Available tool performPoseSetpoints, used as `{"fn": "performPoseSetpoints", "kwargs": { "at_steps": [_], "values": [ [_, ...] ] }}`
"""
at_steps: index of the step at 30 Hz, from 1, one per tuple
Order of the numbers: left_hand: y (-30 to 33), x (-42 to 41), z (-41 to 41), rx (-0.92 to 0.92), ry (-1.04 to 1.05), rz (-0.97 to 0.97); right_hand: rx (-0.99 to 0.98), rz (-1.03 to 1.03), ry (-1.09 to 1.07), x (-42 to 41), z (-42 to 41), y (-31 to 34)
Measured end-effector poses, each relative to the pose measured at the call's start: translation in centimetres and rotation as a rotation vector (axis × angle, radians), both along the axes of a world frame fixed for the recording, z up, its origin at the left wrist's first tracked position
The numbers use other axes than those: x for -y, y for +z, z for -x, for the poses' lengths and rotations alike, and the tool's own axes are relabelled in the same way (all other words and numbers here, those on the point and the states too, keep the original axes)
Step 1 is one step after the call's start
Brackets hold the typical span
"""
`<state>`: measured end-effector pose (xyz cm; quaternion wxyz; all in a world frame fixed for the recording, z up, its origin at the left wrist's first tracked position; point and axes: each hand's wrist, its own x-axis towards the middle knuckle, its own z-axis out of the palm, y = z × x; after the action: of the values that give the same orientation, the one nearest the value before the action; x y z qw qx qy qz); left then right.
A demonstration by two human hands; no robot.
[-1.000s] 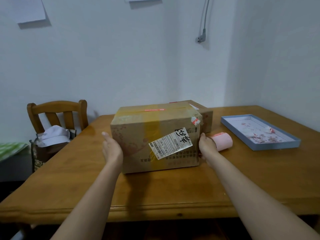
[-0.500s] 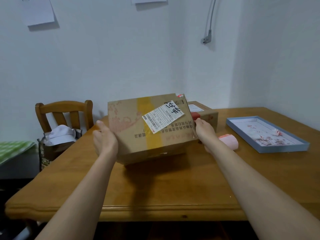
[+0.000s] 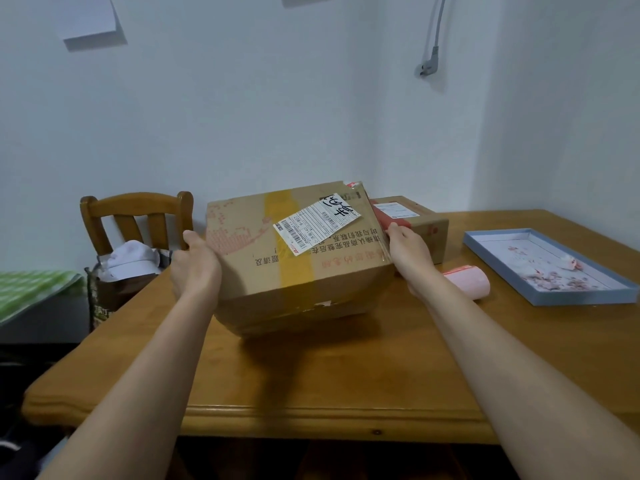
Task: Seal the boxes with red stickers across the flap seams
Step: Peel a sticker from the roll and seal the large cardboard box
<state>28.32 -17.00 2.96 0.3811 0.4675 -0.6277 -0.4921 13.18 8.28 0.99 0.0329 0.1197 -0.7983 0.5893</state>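
- Table (image 3: 346, 375): wooden, carries everything; the big box is the landmark for the places below.
- Big box (image 3: 294, 261): cardboard, tilted, labelled face turned up toward the camera, its near lower edge on or just above the table (contact unclear). Yellow tape band runs down the middle. Judgement: the step is turning the box to bring an unsealed flap seam up.
- Tray (image 3: 550, 268): blue, well to the right of the big box, holds sticker scraps.
- Small box (image 3: 415, 223): just behind the big box's right end, red strip on top.
- Left hand (image 3: 195, 268): palm flat against the big box's left end, fingers extended.
- Right hand (image 3: 408, 252): grips the right end, thumb on the upper edge.
- Pink roll (image 3: 467, 282): right of the big box, near the right wrist.
- Advice: keep even pressure on both ends, set the box down flat clear of the roll, seam uppermost.
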Motion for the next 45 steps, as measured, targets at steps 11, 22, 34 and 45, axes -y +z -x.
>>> {"fn": "performPoseSetpoints", "kwargs": {
  "at_steps": [11, 22, 34, 45],
  "values": [
    [1.4, -0.5, -1.1, 0.02, -0.145, -0.162, 0.121, -0.074, -0.1, -1.9, -0.8, 0.9],
    [-1.5, -4.2, -0.8, -0.152, -0.1, -0.318, 0.474, 0.021, -0.107, -4.3, -2.5, -2.7],
    [-1.3, -5.6, -1.8, -0.243, -0.119, -0.422, 0.499, -0.006, -0.039, -4.5, -2.4, -2.8],
    [3.1, -5.5, -0.3, -0.208, -0.163, -0.148, 0.27, 0.07, -0.067, -4.0, -1.5, 3.3]
  ]
}}
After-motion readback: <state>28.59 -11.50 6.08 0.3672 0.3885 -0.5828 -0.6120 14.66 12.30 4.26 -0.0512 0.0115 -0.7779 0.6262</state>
